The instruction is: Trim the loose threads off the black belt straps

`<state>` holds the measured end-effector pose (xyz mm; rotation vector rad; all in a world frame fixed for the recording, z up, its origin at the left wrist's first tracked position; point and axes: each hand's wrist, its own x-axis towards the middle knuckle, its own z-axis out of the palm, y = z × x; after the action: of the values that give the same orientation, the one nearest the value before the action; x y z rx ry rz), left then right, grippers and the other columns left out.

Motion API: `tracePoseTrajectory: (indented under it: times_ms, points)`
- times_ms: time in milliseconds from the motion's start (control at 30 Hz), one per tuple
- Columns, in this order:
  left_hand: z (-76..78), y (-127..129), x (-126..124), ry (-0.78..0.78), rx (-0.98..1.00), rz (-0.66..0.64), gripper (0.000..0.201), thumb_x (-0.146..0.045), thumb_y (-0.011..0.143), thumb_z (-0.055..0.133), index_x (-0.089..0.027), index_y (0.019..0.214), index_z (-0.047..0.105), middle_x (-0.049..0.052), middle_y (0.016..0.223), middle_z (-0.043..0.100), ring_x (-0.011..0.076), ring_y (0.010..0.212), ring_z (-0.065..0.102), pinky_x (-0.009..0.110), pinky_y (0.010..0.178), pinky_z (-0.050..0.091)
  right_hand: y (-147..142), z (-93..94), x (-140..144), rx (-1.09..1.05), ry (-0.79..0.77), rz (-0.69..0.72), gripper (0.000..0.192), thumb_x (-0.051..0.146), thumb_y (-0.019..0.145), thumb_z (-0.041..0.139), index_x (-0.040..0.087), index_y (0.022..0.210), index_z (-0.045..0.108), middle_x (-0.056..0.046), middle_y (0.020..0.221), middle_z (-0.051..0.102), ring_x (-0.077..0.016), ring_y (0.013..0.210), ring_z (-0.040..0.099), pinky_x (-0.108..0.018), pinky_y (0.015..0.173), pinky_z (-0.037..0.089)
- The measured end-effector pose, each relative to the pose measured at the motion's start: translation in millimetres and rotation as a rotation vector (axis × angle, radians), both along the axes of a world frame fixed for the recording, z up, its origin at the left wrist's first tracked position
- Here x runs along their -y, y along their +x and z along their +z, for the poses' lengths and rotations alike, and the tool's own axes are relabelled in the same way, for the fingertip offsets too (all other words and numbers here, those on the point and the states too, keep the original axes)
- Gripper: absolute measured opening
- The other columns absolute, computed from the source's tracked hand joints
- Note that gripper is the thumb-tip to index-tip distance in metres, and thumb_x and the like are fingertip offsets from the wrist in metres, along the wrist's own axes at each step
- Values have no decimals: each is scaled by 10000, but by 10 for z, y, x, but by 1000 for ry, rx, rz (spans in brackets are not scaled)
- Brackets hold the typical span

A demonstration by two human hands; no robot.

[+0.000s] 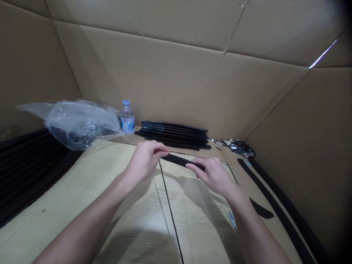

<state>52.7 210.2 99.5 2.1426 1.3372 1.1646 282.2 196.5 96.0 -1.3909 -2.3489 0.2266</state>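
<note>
A short black strip [180, 160] is stretched between my two hands, above the pale work surface [132, 216]. My left hand [147, 158] pinches its left end between thumb and fingertips. Around its right end my right hand [210, 172] is closed, thumb on the near side. A thin dark cord [171, 212] runs from near the strip down toward me; whether it joins the strip or lies on the surface I cannot tell. Just beyond my hands lies a stack of black strips [176, 135]. Beside my right forearm is a small metal tool [231, 219], partly hidden.
Cardboard walls [143, 69] enclose the surface. A clear plastic bag [82, 123] and a water bottle [128, 119] stand back left. Long black strips [30, 168] lie at left, with more long strips [272, 205] at right. A tangle of black cords [242, 147] sits back right.
</note>
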Motion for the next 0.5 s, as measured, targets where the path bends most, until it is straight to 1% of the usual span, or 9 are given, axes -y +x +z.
tracePoseTrajectory:
  times_ms: [100,200,400,500]
  points:
    - [-86,-134,-172,-116,148,16,152,-297,806,579,-181,801,676,32,771,686,165,703,599,281,651,440,19,-13,-7,24,23,17,364,452,920,428,201,884,690,-33,736,691,-170,630,574,-298,619,357]
    - [-127,-210,-263,-171,270,-11,161,-313,807,575,-163,803,631,28,785,648,142,716,571,264,671,431,26,-21,-15,51,40,15,363,448,924,426,203,909,693,-40,757,704,-181,651,593,-304,624,367]
    - [-124,-246,-286,-307,493,-108,114,-272,804,576,-162,830,570,-6,763,559,103,709,548,262,733,447,79,-28,-48,81,101,-49,392,467,928,414,202,963,700,-48,782,725,-193,662,621,-299,627,377]
    - [-120,-242,-280,-333,546,-127,116,-267,795,590,-164,835,557,-13,757,533,92,673,540,265,715,463,101,-5,-48,82,73,-31,397,480,926,411,211,971,699,-35,765,723,-186,639,615,-294,619,370]
